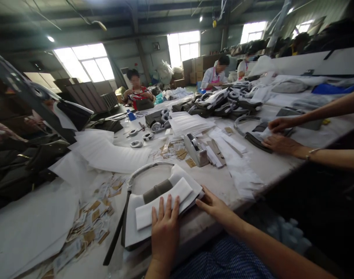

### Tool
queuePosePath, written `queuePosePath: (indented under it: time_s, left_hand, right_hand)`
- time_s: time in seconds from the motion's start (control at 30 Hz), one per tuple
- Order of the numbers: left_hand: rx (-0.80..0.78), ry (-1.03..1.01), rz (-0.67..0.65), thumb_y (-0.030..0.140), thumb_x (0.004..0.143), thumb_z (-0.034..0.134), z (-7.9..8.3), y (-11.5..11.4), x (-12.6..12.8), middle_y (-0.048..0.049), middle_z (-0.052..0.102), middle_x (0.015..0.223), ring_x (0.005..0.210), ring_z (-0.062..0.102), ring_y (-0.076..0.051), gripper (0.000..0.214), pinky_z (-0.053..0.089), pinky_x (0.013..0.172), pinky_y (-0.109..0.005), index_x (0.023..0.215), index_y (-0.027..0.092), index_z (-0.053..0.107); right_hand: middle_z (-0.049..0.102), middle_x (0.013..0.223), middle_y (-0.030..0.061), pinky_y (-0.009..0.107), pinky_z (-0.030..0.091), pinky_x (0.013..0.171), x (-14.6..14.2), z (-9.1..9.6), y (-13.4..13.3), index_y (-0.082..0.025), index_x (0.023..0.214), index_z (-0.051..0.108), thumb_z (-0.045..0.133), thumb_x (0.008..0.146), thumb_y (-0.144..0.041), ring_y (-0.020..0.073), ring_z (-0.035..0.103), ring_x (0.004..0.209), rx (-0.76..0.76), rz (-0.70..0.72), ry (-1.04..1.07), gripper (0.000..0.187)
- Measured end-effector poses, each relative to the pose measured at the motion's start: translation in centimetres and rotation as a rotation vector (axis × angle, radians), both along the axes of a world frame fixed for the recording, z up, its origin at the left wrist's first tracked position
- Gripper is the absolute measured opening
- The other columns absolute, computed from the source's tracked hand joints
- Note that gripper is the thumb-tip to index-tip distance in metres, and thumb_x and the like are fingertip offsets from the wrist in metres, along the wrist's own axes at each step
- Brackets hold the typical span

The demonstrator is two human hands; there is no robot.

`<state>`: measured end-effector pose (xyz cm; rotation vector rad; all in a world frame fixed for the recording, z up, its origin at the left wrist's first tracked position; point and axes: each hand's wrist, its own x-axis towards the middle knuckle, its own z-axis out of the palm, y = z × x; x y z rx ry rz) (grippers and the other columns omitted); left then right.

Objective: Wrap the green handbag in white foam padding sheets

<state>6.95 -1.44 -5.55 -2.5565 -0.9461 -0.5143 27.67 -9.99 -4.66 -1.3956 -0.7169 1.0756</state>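
Observation:
My left hand [164,226] lies flat with fingers stretched out on a folded white foam sheet [162,201] that wraps a grey bag part [157,190]. My right hand [213,204] rests at the right edge of the same bundle, fingers pressed against the foam's corner. A black strap [117,230] runs out from the bundle toward the table's near edge. A foam-wrapped curved handle [144,169] arcs just behind the bundle.
A tape dispenser [195,149] stands mid-table among tan paper tags [181,153] and white foam sheets [107,153]. Tape rolls [136,143] lie further back. Another person's hands [278,135] work at the right. Dark bags [25,162] pile at the left.

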Motion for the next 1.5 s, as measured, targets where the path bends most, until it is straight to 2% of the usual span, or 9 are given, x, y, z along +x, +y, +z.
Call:
queuePosePath:
  time_s: [0.27,0.47,0.63,0.83,0.97,1.17,1.3,1.4,1.5]
  left_hand:
    - [0.047,-0.118,-0.025,0.013,0.096,0.044,-1.6,0.2,-1.2,-0.0024,0.043,0.155,0.141,0.042,-0.029,0.06,0.038,0.115,-0.049,0.152,0.032,0.035]
    - [0.096,-0.213,-0.036,0.01,0.094,0.043,-2.9,0.3,-1.2,-0.0016,0.046,0.153,0.146,0.036,-0.025,0.066,0.018,0.125,-0.046,0.155,0.032,0.028]
    - [0.139,-0.235,-0.017,0.006,0.091,0.046,-3.3,0.8,-1.2,-0.006,0.049,0.15,0.147,0.031,-0.025,0.074,0.021,0.125,-0.049,0.157,0.028,0.022]
    - [0.121,-0.294,-0.02,0.032,0.093,0.055,-3.4,1.0,-0.8,-0.0128,0.043,0.154,0.149,0.027,-0.029,0.073,0.02,0.124,-0.053,0.157,0.021,0.023]
    - [0.159,-0.308,-0.011,0.018,0.093,0.05,-3.7,1.2,-0.9,-0.0114,0.047,0.151,0.147,0.031,-0.026,0.068,0.023,0.124,-0.049,0.157,0.023,0.025]
    - [0.097,-0.262,-0.078,0.008,0.094,0.041,-3.5,1.3,-1.6,-0.0087,0.047,0.152,0.146,0.033,-0.025,0.067,0.022,0.125,-0.046,0.157,0.025,0.023]
    - [0.069,-0.262,-0.06,0.008,0.094,0.043,-3.1,1.0,-1.5,-0.0072,0.047,0.151,0.145,0.035,-0.025,0.069,0.024,0.124,-0.046,0.157,0.027,0.022]
    - [0.056,-0.256,-0.047,0.007,0.094,0.044,-2.9,0.8,-1.3,-0.007,0.048,0.151,0.143,0.037,-0.026,0.071,0.026,0.124,-0.047,0.157,0.028,0.021]
    - [0.052,-0.242,-0.033,0.005,0.093,0.045,-2.8,0.6,-1.2,-0.0071,0.048,0.151,0.143,0.037,-0.026,0.072,0.027,0.123,-0.047,0.157,0.028,0.02]
  right_hand:
    - [0.072,0.115,0.0111,0.043,0.046,0.105,-1.0,4.1,1.8,-0.014,0.125,0.063,0.079,0.075,-0.056,0.0303,0.065,0.113,0.023,0.211,0.308,0.067]
    - [0.072,0.113,0.0083,0.041,0.046,0.104,-1.3,4.1,1.9,-0.017,0.12,0.064,0.084,0.068,-0.056,0.0294,0.063,0.115,-0.013,0.106,0.194,0.068]
    - [0.072,0.107,0.0089,0.04,0.055,0.091,-1.7,4.7,2.6,-0.016,0.114,0.062,0.089,0.061,-0.054,0.028,0.067,0.105,-0.029,0.099,0.341,0.07]
    - [0.072,0.104,0.0079,0.033,0.059,0.078,-2.7,5.1,3.6,-0.016,0.114,0.059,0.087,0.063,-0.055,0.0255,0.068,0.1,-0.061,-0.003,0.259,0.07]
    - [0.071,0.106,0.0071,0.032,0.059,0.075,-2.4,4.7,3.2,-0.017,0.117,0.058,0.083,0.069,-0.055,0.0243,0.068,0.099,-0.063,0.025,0.154,0.066]
    - [0.076,0.087,0.0027,0.032,0.057,0.079,6.9,4.1,0.5,-0.02,0.097,0.072,0.059,0.092,-0.047,0.0213,0.072,0.082,0.013,0.507,-0.604,0.03]
    - [0.068,0.127,0.0082,0.04,0.045,0.108,17.6,2.8,0.0,-0.019,0.117,0.071,0.052,0.092,-0.033,0.0249,0.062,0.119,-0.008,-0.034,-1.197,0.034]
    - [0.057,0.14,0.018,0.054,0.031,0.116,23.5,1.1,0.0,-0.01,0.123,0.068,0.057,0.084,-0.026,0.0344,0.047,0.135,-0.092,-0.194,-1.255,0.043]
    - [0.065,0.129,0.0158,0.053,0.038,0.112,26.3,-0.7,-0.2,-0.015,0.111,0.075,0.058,0.083,-0.029,0.0339,0.055,0.128,-0.142,-0.235,-1.261,0.035]
